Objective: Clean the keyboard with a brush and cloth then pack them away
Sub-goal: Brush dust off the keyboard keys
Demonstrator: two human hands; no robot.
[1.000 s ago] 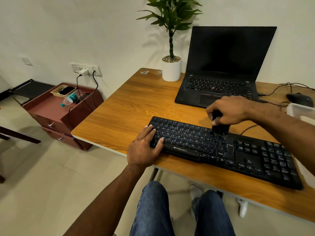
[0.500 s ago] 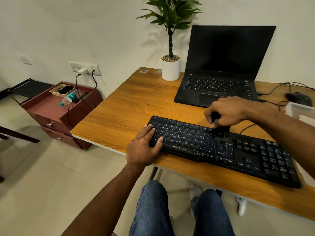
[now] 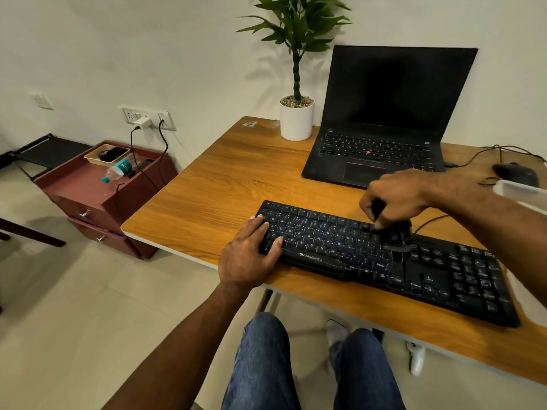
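We judge brushing underway: our right hand point(image 3: 395, 196) grips the small black brush point(image 3: 395, 235) on the long black plastic keyboard point(image 3: 444, 279); our left hand point(image 3: 248, 258) rests flat; cloth wiping and packing remain.

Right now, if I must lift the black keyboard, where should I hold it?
Probably the two short ends of the keyboard, one hand from each side: it is long, flat and low. The left hand already rests on its left end; a cable leaves its back edge.

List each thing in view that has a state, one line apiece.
laptop: lid open, screen dark
keyboard: flat on desk, being brushed
brush: gripped, bristles on keys
right hand: grips brush
left hand: flat, steadying keyboard's left end
bottle: lying on its side
charger: plugged in
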